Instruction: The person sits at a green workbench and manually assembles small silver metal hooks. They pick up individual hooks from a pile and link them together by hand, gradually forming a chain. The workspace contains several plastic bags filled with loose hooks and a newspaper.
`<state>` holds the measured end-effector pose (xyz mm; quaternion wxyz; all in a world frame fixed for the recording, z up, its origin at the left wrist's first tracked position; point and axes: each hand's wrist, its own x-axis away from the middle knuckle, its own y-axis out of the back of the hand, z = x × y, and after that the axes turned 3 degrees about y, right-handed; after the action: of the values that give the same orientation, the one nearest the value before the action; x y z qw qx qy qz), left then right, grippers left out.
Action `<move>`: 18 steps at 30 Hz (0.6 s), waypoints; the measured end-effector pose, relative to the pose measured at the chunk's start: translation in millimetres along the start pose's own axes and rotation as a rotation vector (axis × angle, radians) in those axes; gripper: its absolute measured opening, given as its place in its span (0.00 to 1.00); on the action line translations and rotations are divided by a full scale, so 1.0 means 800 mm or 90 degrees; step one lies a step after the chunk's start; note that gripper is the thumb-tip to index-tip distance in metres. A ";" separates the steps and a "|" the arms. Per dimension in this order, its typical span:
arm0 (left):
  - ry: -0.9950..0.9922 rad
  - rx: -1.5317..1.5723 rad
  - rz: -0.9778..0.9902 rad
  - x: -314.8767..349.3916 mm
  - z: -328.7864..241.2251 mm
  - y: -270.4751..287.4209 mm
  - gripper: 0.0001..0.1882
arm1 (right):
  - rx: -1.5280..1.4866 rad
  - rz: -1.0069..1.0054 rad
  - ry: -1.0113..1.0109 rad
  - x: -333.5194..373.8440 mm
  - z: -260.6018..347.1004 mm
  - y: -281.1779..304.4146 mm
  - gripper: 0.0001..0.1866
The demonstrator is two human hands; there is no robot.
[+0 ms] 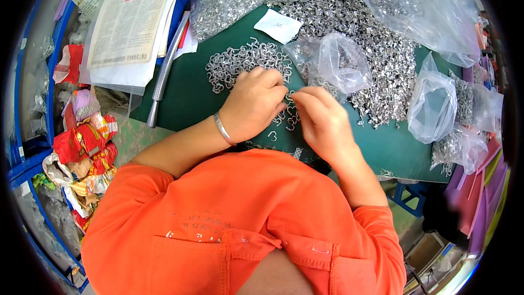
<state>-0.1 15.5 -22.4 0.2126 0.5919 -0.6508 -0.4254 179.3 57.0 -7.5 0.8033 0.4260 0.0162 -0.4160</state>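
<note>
My left hand (255,101), with a metal bangle (222,127) on its wrist, is curled at the near edge of a pile of small curved silver metal hooks (232,68). Facing it, my right hand (323,119) has its thumb and forefinger drawn together in a pinch. Whatever sits between the fingertips of either hand is too small or hidden to make out. A few loose hooks (273,136) lie on the green tabletop (183,95) below and between the hands. Just beyond my right hand is a clear plastic bag (341,68) with metal pieces by its mouth.
A large heap of shiny metal pieces (385,79) covers the far right, under big clear bags (431,11). A white paper slip (277,25) lies behind the hook pile. At left are a long metal tool (168,71) and a newspaper (131,24). Filled bags (456,147) edge the right side.
</note>
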 end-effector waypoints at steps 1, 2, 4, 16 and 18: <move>-0.004 -0.012 0.001 -0.001 -0.001 -0.003 0.11 | 0.022 0.022 -0.002 0.005 -0.012 -0.016 0.14; -0.008 -0.023 0.002 -0.002 -0.002 -0.005 0.10 | 0.053 0.018 0.020 0.008 -0.026 -0.026 0.14; -0.007 -0.043 0.002 -0.001 -0.001 -0.005 0.10 | 0.038 0.032 0.005 0.006 -0.026 -0.024 0.14; -0.026 -0.011 -0.006 0.006 -0.005 -0.009 0.11 | -0.383 -0.091 -0.285 0.027 -0.011 -0.016 0.15; -0.044 -0.040 -0.009 0.006 -0.004 -0.017 0.09 | -0.487 -0.110 -0.276 0.028 -0.008 -0.012 0.18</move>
<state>9.2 10.7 -32.7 0.2059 0.5742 -0.6399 -0.4673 189.5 44.4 -26.4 0.8503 -0.0014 0.0354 -0.5250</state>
